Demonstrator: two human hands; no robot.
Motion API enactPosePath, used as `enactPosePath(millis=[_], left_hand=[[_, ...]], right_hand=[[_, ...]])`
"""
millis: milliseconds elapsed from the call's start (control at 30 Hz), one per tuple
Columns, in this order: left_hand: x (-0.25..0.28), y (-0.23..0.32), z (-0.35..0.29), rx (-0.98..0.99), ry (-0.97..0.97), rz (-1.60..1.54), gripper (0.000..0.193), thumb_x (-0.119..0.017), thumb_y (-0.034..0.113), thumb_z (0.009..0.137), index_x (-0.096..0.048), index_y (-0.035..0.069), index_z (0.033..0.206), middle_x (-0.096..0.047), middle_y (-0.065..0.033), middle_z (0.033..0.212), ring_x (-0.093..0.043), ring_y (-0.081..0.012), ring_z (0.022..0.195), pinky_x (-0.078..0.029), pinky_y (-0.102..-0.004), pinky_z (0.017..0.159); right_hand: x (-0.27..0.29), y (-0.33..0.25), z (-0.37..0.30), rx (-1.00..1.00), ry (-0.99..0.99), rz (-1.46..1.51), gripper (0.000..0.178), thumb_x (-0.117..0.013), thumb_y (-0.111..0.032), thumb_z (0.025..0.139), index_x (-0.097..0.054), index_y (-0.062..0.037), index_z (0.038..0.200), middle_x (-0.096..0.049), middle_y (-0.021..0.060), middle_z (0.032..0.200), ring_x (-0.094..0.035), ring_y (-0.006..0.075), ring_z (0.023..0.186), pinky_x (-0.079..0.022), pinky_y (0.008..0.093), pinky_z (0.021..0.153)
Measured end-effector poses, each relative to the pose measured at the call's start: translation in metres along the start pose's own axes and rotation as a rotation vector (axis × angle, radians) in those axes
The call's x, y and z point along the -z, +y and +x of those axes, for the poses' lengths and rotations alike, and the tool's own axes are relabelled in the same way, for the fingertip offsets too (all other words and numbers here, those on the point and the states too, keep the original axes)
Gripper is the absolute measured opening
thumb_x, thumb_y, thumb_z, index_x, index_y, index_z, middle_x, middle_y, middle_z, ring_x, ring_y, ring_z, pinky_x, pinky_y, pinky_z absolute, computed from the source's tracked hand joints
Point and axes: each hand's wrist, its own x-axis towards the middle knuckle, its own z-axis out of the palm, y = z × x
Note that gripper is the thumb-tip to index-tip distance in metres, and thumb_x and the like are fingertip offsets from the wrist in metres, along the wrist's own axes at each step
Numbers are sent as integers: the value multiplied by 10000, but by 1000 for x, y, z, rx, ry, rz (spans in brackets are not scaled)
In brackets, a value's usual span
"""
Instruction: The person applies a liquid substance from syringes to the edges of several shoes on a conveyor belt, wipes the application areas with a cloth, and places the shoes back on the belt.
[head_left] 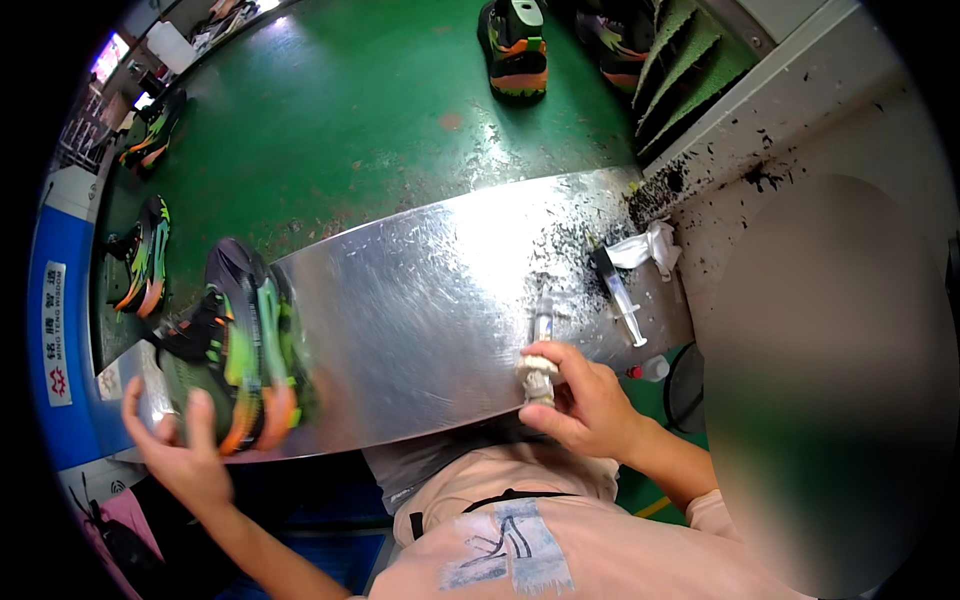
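At the left end of the metal plate (400,340), a black, green and orange sports shoe (240,345) stands, smeared by motion; a second shoe seems to overlap it. My left hand (185,455) is at its heel end, thumb and fingers spread apart; whether they touch the shoe is unclear. My right hand (585,400) is closed around the white-wrapped rear end of a syringe (543,328) near the plate's front edge. The syringe's tip points away from me. Farther right lies another syringe (620,295), dark at its tip end, beside a crumpled white cloth (650,248).
Similar shoes stand on the green surface (350,120): one shoe (515,55) at the back, others (150,255) along the left side. Dark residue (660,190) speckles the right-hand ledge. A small red-capped bottle (652,369) sits below the plate's right end.
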Motion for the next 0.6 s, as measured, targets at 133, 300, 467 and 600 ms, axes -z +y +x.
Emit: enactPosePath(millis=[133,300,467,600], left_hand=[[-7,51,-44,49,-458,-157,716,-749,112,777,-403,32,1400,-555,-8,755,-519,-72,708,-412,-193,681],[35,82,45,-713,-729,450,928,-871,162,451,-540,92,1315,-566,-137,1138,-520,-343,1149,-400,-415,988],[-35,73,57,-912,-1040,395,805,-862,124,410,-619,125,1177,-454,-150,1388,-238,-422,1404,-200,-578,1140],[-44,57,59,-931,-1007,245,603,-875,151,413,-670,78,976,-653,-131,1037,-595,-369,1040,-469,-441,923]], right_hand=[[7,-1,-16,49,7,95,561,-736,-277,829,-465,-82,1280,-596,87,836,-535,150,597,-434,282,562],[9,-7,-13,-26,-60,-4,526,-707,-277,858,-455,-70,1271,-600,101,864,-563,159,619,-455,289,591],[10,-15,-5,131,-2,-158,528,-721,-300,839,-486,-73,1254,-608,119,883,-585,215,652,-478,325,607],[6,-15,12,212,-40,-316,514,-725,-314,823,-522,-75,1230,-591,105,842,-581,261,666,-478,358,598]])
